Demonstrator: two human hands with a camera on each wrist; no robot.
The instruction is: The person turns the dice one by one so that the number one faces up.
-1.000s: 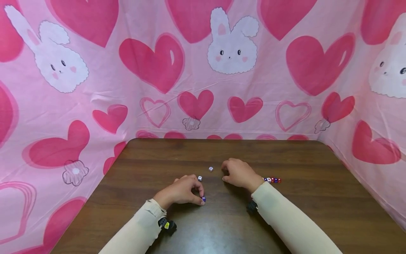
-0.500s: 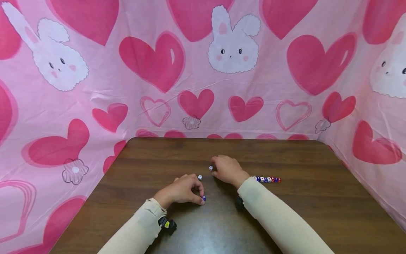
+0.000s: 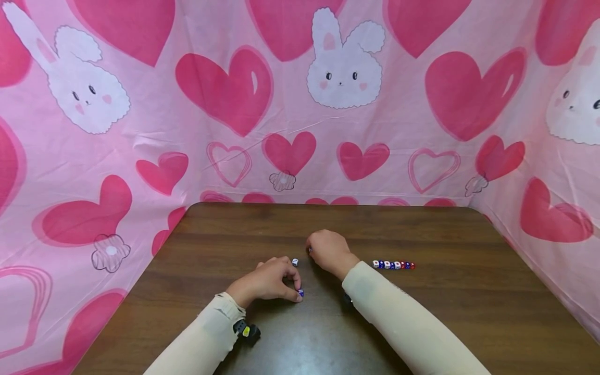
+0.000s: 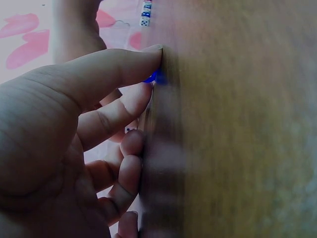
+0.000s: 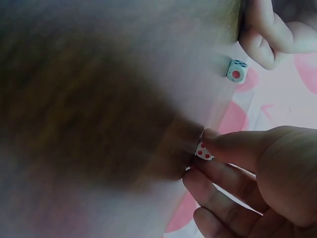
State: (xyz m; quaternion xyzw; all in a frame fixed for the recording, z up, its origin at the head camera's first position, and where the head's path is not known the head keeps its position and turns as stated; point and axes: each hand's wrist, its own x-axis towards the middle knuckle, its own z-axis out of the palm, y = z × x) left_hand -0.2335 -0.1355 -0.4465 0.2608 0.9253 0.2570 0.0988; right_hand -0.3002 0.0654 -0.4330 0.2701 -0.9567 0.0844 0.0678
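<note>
My left hand [image 3: 268, 281] rests low on the table and pinches a blue die [image 3: 301, 292] between thumb and forefinger. In the left wrist view only a sliver of that blue die [image 4: 150, 78] shows between the fingertips. Farther back, my right hand [image 3: 329, 251] holds a white die with red pips [image 5: 203, 151] between thumb and forefinger, seen best in the right wrist view; from the head it is mostly hidden by the fingers. One more white die [image 3: 295, 262] lies between the two hands, just beyond the left fingers.
To the right of the right hand, several white, blue and red dice stand in a straight row [image 3: 394, 265] on the brown wooden table [image 3: 450, 312]. Pink cloth with hearts and rabbits [image 3: 290, 104] hangs behind the table and at both sides.
My right hand has moved left, away from the row, and its fingers have closed on the white die there. More of the row is uncovered. The left hand stays with its blue die.
</note>
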